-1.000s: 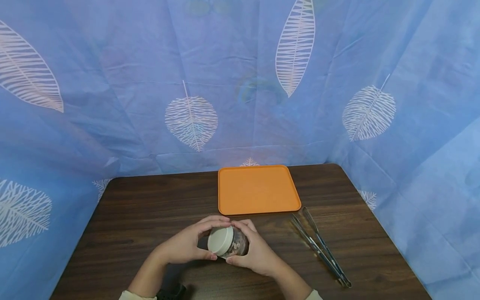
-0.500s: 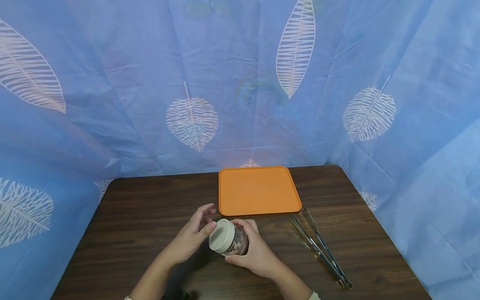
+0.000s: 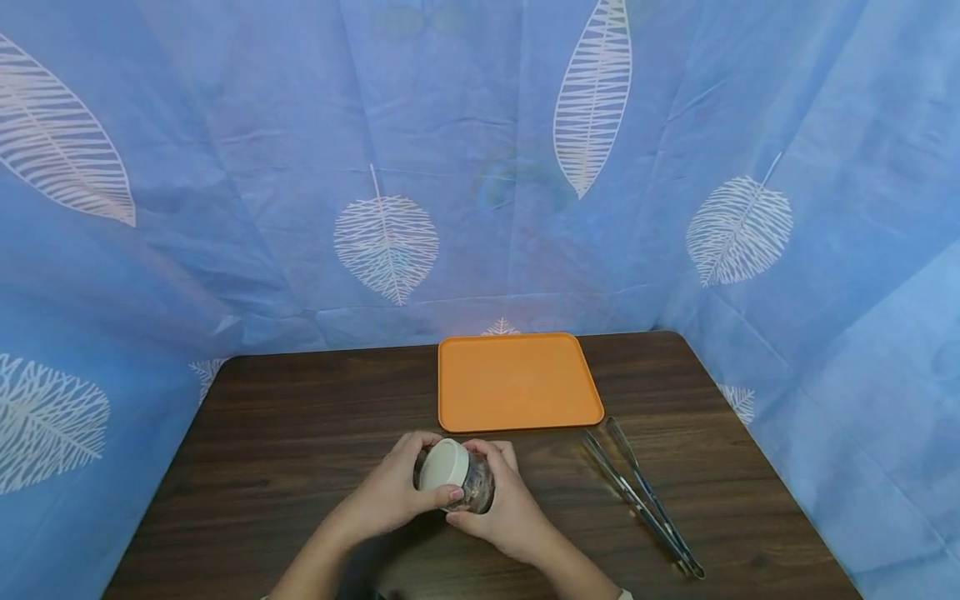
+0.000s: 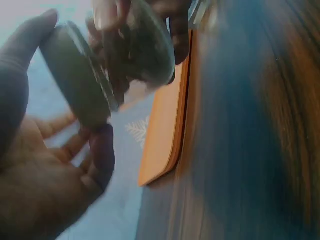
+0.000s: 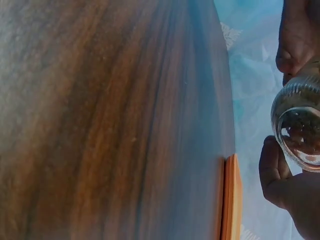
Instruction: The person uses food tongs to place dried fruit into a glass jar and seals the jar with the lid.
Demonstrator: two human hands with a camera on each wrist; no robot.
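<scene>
Tilted above the table, a clear glass jar (image 3: 478,487) has a pale cream lid (image 3: 441,467) facing left. My right hand (image 3: 517,512) holds the glass body, its thumb at the near side and fingers at the far side. Around the lid curl the thumb and fingers of my left hand (image 3: 386,496). The left wrist view shows the lid (image 4: 75,75) between thumb and fingers, still on the jar (image 4: 150,47). Brownish pieces sit inside the glass; their kind is unclear. From the right wrist view, the round jar bottom (image 5: 302,132) is visible.
An orange tray (image 3: 517,383) lies behind the hands on the dark wooden table (image 3: 300,417). Metal tongs (image 3: 637,503) rest to the right with their arms spread. A blue cloth (image 3: 480,233) with white leaf prints hangs around the table's back and sides.
My left hand let go of the lid and moved off it half a second ago, and now grips it again. The right hand keeps holding the jar in nearly the same place.
</scene>
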